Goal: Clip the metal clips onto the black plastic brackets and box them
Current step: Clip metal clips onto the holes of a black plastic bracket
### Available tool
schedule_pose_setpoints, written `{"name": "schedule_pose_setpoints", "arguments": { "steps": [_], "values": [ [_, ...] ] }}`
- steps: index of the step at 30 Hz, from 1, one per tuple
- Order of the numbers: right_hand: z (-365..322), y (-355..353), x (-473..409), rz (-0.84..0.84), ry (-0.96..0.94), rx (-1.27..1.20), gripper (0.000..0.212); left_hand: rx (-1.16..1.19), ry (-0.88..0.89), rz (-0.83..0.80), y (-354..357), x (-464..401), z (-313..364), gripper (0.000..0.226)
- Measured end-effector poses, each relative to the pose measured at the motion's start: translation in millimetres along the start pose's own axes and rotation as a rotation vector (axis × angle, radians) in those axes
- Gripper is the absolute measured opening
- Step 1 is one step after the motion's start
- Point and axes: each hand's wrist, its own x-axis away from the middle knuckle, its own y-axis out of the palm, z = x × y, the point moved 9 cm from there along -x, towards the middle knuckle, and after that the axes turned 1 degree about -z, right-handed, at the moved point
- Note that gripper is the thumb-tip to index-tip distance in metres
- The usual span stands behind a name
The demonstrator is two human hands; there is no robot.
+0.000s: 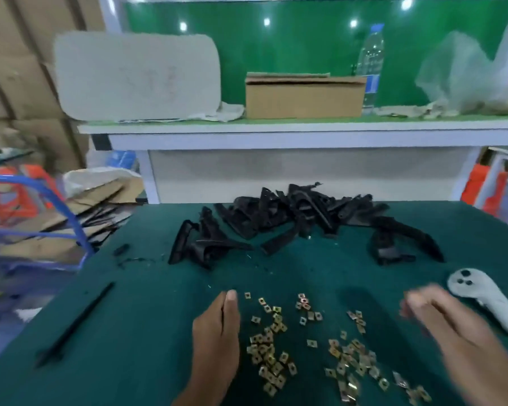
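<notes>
Both hands, left (217,332) and right (449,326), hover flat and empty flanking scattered metal clips (305,347); black brackets (291,218) heaped at twelve o'clock on the counter (129,332).

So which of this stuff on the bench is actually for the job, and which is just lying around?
For the job:
metal clips
black plastic brackets
cardboard box
left hand and right hand, both holding nothing

Lying about:
white controller
water bottle
black stick
plastic bag
</notes>
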Motion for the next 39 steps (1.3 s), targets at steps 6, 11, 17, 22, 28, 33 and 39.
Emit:
{"name": "schedule_pose_setpoints", "arguments": {
  "steps": [6,11,17,22,28,33,39],
  "values": [
    [-90,167,-85,-0.353,-0.278,0.102,0.024,0.200,-0.166,0.095,-5,-11,-32,0.051],
    [-86,303,-146,-0.590,-0.340,0.403,0.049,0.191,-0.173,0.133,-4,-18,-41,0.050],
    [-54,346,-171,-0.556,-0.385,0.809,0.041,0.149,-0.116,0.128,0,-20,-47,0.058],
    [-68,291,-157,-0.318,-0.438,0.590,0.030,0.178,-0.103,0.166,-5,-17,-41,0.050],
    [-51,227,-65,-0.774,0.039,-0.141,0.023,0.423,-0.128,0.200,-13,-18,-36,0.057],
    [-27,190,6,-0.999,0.166,-0.207,0.037,0.539,-0.079,0.126,-16,-20,-20,0.031],
    [-10,183,35,-0.788,-0.402,0.447,0.057,0.641,-0.150,0.060,-8,-17,-25,0.028]
  ]
}}
